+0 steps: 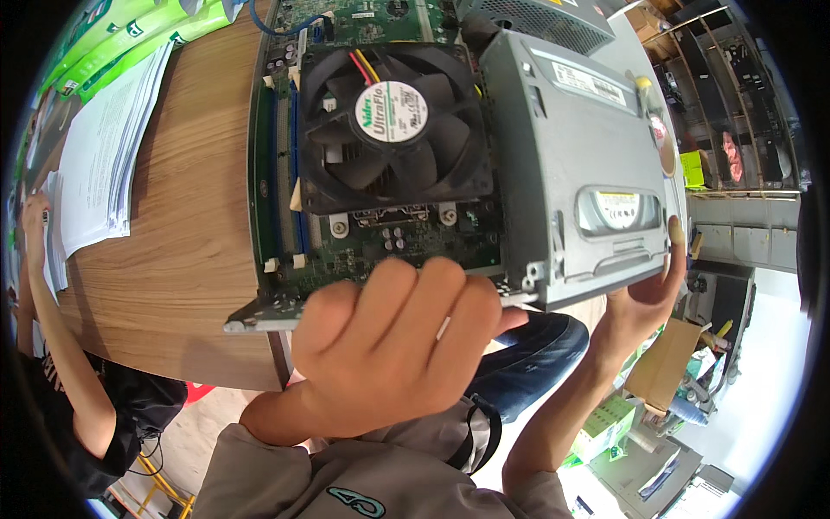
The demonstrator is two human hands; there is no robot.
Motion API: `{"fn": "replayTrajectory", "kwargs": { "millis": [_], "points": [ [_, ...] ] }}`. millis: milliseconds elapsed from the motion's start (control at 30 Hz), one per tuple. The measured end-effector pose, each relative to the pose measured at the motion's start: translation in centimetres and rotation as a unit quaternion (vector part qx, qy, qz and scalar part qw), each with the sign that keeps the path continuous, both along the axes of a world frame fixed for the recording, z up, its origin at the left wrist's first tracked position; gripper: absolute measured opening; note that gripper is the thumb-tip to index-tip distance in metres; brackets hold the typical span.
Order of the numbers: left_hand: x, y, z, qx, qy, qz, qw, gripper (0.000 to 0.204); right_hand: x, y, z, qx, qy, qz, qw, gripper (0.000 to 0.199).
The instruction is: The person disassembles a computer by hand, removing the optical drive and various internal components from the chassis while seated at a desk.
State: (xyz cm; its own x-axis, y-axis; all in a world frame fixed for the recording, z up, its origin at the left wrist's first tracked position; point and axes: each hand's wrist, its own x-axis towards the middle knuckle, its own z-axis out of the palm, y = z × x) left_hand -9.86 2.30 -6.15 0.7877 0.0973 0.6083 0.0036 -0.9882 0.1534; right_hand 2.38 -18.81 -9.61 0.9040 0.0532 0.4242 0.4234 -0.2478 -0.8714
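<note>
Wood-grain boards make up the surface, and an opened desktop computer lies on it with its near edge jutting past the surface's front rim. Inside the case a green circuit board carries a large black cooling fan with a round sticker at its hub, and to the right of the fan sits a grey metal drive cage. The left hand is curled into a fist at the case's near edge, its grip closed tight around a slim tool whose pale tip shows just beyond the knuckles, pointing at the cage's lower corner. The right hand comes up from below and presses against the cage's lower right corner, its grip spread loose, one finger raised along the side. A stack of white papers lies at the far left of the surface, with green packages beyond it. Another person's arm reaches up along the left edge.
</note>
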Motion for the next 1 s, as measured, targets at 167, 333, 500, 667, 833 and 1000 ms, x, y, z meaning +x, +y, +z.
{"fn": "replayTrajectory", "kwargs": {
  "millis": [167,333,500,667,833,1000],
  "points": [
    [0.9,-0.5,0.0,-0.056,-0.002,0.025,0.998,0.048,-0.2,-0.4,-1.3,0.078,-0.007,0.014,0.997,0.093],
    [1.4,-0.9,0.4,-0.055,-0.035,0.06,0.996,0.049,-0.5,0.2,-0.1,0.14,0.014,-0.003,0.99,0.086],
    [1.5,-0.8,0.1,-0.05,-0.028,0.06,0.997,0.05,-0.1,-0.1,0.8,0.101,0.007,0.025,0.995,0.085],
    [1.2,-0.6,0.3,-0.045,-0.042,0.052,0.997,0.05,-0.1,-0.5,-0.4,0.101,-0.001,0.025,0.995,0.086],
    [1.3,-0.5,0.7,-0.061,-0.021,0.046,0.997,0.052,0.2,-0.6,-0.2,0.073,0.003,0.01,0.997,0.089],
    [1.7,-0.4,0.8,-0.064,-0.038,0.053,0.996,0.053,1.2,-0.8,2.0,0.09,-0.013,0.035,0.995,0.092]
  ]
}}
